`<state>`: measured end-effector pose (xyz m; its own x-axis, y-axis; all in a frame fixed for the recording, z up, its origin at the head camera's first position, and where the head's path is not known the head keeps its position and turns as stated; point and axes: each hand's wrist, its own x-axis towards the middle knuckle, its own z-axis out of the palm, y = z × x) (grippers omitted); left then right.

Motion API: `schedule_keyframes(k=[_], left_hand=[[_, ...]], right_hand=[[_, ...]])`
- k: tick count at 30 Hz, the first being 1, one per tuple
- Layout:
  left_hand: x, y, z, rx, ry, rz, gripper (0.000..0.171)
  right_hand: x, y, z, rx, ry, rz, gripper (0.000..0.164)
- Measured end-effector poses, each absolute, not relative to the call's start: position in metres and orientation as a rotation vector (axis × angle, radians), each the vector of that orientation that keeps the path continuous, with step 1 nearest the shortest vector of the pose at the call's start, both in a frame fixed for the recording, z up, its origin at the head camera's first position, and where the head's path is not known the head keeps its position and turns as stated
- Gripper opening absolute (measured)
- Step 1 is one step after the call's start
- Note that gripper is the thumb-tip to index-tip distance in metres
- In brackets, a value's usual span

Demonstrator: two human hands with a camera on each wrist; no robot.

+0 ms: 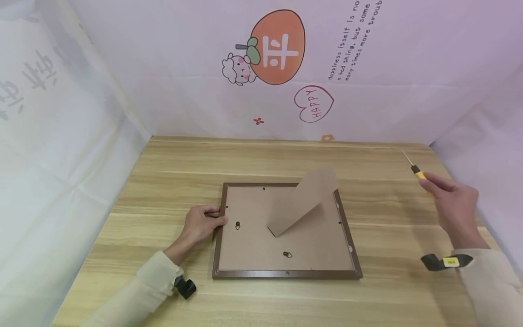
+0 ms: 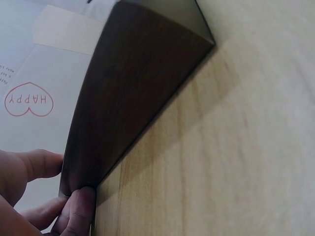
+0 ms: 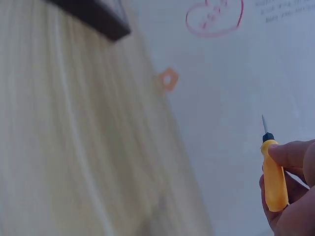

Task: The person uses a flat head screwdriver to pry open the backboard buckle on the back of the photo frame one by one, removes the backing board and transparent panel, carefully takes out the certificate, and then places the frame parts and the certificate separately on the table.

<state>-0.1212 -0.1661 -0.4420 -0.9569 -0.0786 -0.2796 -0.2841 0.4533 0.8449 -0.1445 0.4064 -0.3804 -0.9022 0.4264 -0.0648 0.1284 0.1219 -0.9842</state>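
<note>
A picture frame (image 1: 288, 274) with a dark brown border lies back side up on the wooden table. Its brown backing board (image 1: 253, 250) carries two small metal hangers, and a cardboard stand flap (image 1: 304, 200) rises at a slant from the middle. My left hand (image 1: 201, 223) grips the frame's left side, thumb over the border and fingers against its outer face; the left wrist view shows those fingers (image 2: 78, 211) at the dark side. Off to the right, my right hand (image 1: 455, 204) holds a screwdriver (image 3: 275, 179) by its yellow handle, its thin shaft pointing away, above the table.
The wooden table (image 1: 171, 168) meets a white printed sheet (image 1: 196, 104) at the back, with similar sheets along the left and right sides. Small dark tabs and pale spots show along the frame's inner edges. Each wrist wears a strapped black camera.
</note>
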Motion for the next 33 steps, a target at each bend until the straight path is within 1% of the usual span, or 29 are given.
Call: schedule_keyframes(k=[5, 10, 15, 19, 24, 27, 33], left_hand=[[-0.121, -0.167, -0.442, -0.300, 2.517, 1.495, 0.037], [-0.122, -0.168, -0.442, -0.268, 2.542, 1.476, 0.039], [-0.121, -0.169, -0.443, -0.264, 2.533, 1.483, 0.040], [-0.121, -0.169, -0.443, -0.265, 2.532, 1.485, 0.040], [-0.121, -0.169, -0.443, -0.271, 2.533, 1.479, 0.039], [-0.122, -0.169, -0.443, -0.273, 2.535, 1.476, 0.039], [-0.121, -0.170, -0.441, -0.265, 2.545, 1.465, 0.039]], right_hand=[[-0.139, 0.369, -0.351, -0.367, -2.058, 1.989, 0.031], [-0.130, 0.332, -0.326, -0.209, -2.122, 1.961, 0.032], [-0.123, 0.299, -0.310, -0.067, -2.208, 1.939, 0.030], [-0.120, 0.277, -0.305, 0.055, -2.241, 1.955, 0.028], [-0.114, 0.250, -0.302, 0.074, -2.524, 1.656, 0.027], [-0.110, 0.233, -0.301, 0.161, -2.655, 1.499, 0.030], [-0.106, 0.198, -0.310, 0.357, -2.768, 1.481, 0.026]])
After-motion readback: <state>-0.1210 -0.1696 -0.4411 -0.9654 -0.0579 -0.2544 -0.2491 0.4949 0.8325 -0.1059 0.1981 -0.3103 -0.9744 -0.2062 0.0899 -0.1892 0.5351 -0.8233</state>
